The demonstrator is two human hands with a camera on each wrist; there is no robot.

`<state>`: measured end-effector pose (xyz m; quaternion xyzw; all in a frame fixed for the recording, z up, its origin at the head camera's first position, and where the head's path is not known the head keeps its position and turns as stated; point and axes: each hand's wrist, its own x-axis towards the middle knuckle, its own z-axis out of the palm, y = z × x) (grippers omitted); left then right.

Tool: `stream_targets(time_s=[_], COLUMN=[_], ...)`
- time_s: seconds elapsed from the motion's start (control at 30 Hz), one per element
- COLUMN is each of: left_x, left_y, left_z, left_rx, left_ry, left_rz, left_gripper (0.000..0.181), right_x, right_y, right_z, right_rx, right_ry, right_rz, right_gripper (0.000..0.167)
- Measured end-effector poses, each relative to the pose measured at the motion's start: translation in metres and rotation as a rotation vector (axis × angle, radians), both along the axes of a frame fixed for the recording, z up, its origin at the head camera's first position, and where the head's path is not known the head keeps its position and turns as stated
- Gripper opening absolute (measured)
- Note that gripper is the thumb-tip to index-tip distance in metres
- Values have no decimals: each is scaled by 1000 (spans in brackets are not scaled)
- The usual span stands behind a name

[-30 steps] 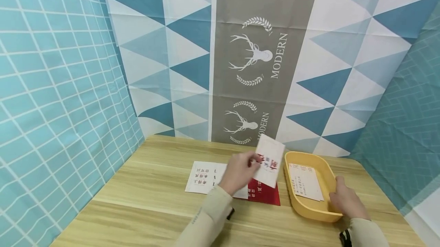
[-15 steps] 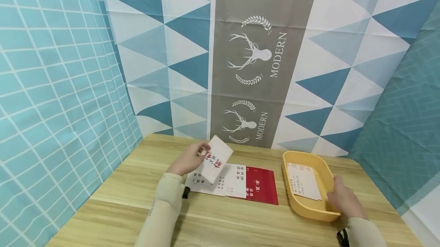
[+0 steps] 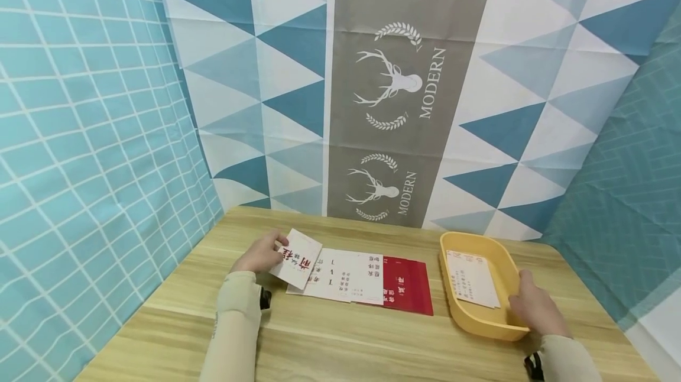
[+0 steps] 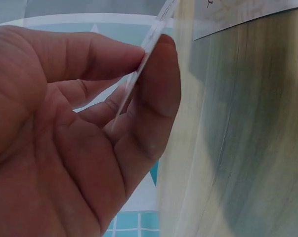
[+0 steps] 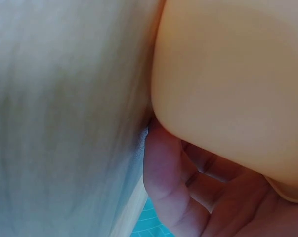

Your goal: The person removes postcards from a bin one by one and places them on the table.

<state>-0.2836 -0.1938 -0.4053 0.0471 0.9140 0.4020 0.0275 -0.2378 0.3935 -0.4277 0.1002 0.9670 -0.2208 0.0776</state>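
1. At the left part of the wooden table (image 3: pixel 340 346), the left hand (image 3: pixel 259 254) pinches a white card (image 3: pixel 298 259) between thumb and fingers. This card is tilted; whether it touches the papers below, I cannot tell.
2. It covers partly the left end of a row of white sheets (image 3: pixel 346 275); the right end of this row overlaps a red card (image 3: pixel 409 287).
3. At the right stands a yellow tray (image 3: pixel 489 331), holding some paper cards (image 3: pixel 472 278). The right hand (image 3: pixel 540 306) grips its near right corner, fingers curled under.
4. Only a narrow strip of wood separates red card and tray. Wider wood lies on the person's side of the row.
5. A patterned cloth (image 3: pixel 388 110) rises behind the far edge; it reads "MODERN", with deer heads.
6. The pinched card shows red characters, 前 and 程 being the largest.
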Motion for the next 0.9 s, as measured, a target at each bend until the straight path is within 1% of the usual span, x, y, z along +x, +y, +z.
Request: stream_targets(time_s=[0.2,0.27,0.5,0.6,0.73,0.9], left_x=[-3,-3,1,2,1,1], left_y=[5,6,5,5,7,9], left_z=[-3,-4,-6,-7,-10,-11], left_rx=[-27,-39,-53,-70,-100,-112], left_ry=[-14,-18,-7,-5,-10,-24], left_rz=[-15,-24,12,14,21,29], left_gripper=[40,38,26,26,26,28], right_x=[0,1,2,2,3,5], right_y=[0,0,1,1,0,-3], right_z=[1,2,1,0,1,3], right_rx=[5,6,11,10,12,25], right_ry=[6,8,23,16,10,26], right_rz=[-3,2,29,24,17,18], right_gripper=[66,66,66,67,67,66])
